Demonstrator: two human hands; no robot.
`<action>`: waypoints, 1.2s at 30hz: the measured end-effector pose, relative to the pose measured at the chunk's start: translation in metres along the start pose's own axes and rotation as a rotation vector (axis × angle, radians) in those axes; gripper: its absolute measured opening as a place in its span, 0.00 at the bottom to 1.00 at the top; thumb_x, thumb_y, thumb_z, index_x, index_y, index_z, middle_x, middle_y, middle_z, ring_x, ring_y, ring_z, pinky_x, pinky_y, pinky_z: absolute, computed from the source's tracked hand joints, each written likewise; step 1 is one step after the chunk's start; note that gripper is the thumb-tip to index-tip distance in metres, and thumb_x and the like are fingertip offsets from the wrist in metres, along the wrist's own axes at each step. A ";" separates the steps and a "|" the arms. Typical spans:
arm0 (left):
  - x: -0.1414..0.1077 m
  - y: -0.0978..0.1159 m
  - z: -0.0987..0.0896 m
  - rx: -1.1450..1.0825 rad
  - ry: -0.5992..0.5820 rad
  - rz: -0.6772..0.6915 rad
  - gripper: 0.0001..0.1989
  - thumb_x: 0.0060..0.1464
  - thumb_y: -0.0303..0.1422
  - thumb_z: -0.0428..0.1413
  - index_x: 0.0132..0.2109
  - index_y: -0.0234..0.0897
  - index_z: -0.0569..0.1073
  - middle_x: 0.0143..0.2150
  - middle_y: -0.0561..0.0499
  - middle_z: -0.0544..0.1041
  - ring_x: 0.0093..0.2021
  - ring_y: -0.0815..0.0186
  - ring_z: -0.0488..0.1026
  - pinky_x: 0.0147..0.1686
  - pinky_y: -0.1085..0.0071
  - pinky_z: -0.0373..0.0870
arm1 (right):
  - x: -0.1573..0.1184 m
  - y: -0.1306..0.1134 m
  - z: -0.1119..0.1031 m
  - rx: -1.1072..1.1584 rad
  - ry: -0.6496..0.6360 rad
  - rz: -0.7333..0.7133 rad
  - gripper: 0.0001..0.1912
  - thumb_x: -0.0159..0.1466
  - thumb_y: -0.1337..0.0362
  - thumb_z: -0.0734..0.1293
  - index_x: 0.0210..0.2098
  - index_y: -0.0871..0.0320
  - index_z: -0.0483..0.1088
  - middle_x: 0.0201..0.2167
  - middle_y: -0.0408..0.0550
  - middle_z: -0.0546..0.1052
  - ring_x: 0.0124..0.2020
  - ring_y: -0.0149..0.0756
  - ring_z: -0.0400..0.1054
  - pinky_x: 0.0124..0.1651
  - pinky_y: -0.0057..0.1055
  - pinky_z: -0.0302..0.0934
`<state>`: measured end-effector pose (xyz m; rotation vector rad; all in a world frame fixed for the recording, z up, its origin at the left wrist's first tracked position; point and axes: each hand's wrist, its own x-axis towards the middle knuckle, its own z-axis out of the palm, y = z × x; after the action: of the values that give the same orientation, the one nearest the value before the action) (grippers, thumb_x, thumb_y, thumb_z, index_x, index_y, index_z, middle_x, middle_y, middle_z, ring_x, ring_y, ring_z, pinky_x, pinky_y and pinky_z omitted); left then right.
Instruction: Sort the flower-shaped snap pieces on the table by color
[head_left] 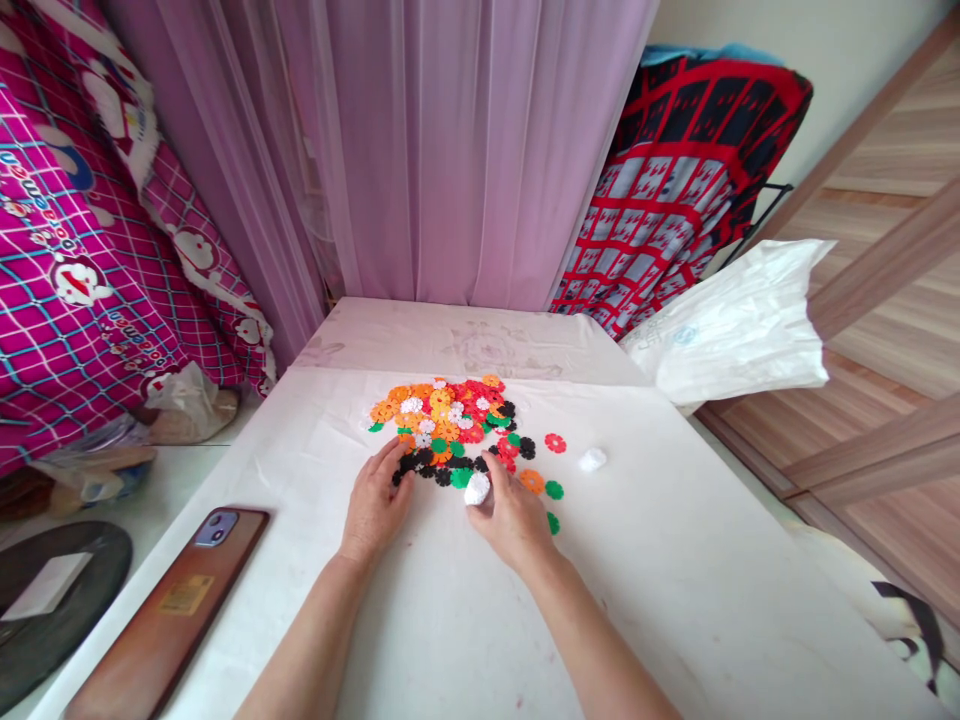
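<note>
Two hands at work in the middle of the frame, both forearms cut off by the lower edge. The right hand (517, 510) has a white clump (477, 489) pinched between thumb and forefinger; its other fingers are partly hidden behind. The left hand (381, 495) is at the near left edge of the pile (450, 420), thumb and fingers spread apart, black discs showing in the gap, some fingertips hard to make out.

And that pile, dead centre: orange, red, green, black and white discs, overlapping so much that a full count can't be had. Out to its right, though, four lie loose: one red disc (555, 443), one orange disc (532, 481) just beside the right hand, and two green, the lower one near the wrist. Further right, well apart, one more white clump (592, 459), so two of those; glare blurs its edges.

Lower left, one phone (180, 590), face down on the white table (720, 580), its near end cut off by the frame. Right of centre, one white bag (750, 320), its print too faint to read. Far left, a dark round thing (112, 560) is sliced by the edge, one pale box (49, 585) on top.
</note>
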<state>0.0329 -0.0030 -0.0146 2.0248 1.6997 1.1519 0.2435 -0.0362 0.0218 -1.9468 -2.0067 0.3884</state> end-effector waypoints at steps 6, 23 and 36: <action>0.000 -0.001 0.001 -0.001 0.007 -0.004 0.21 0.57 0.35 0.51 0.58 0.41 0.71 0.60 0.45 0.72 0.56 0.58 0.72 0.57 0.56 0.69 | 0.003 -0.001 0.007 -0.068 0.032 -0.012 0.35 0.59 0.65 0.66 0.65 0.61 0.58 0.48 0.56 0.78 0.47 0.46 0.73 0.47 0.36 0.66; 0.001 -0.002 0.000 0.004 -0.014 -0.002 0.22 0.58 0.37 0.50 0.58 0.42 0.71 0.61 0.45 0.71 0.58 0.58 0.71 0.59 0.55 0.68 | 0.000 0.047 -0.035 -0.004 0.151 0.191 0.37 0.58 0.60 0.66 0.65 0.55 0.55 0.32 0.44 0.78 0.31 0.39 0.72 0.33 0.29 0.58; 0.002 -0.002 -0.003 0.035 -0.017 0.016 0.22 0.58 0.37 0.50 0.58 0.42 0.71 0.61 0.46 0.72 0.56 0.57 0.72 0.57 0.56 0.70 | -0.009 0.167 -0.064 -0.107 0.304 0.451 0.37 0.58 0.55 0.66 0.64 0.56 0.54 0.38 0.49 0.78 0.31 0.40 0.72 0.33 0.32 0.58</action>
<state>0.0293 -0.0019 -0.0128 2.0664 1.7100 1.1144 0.4222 -0.0413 0.0121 -2.3583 -1.4234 0.0757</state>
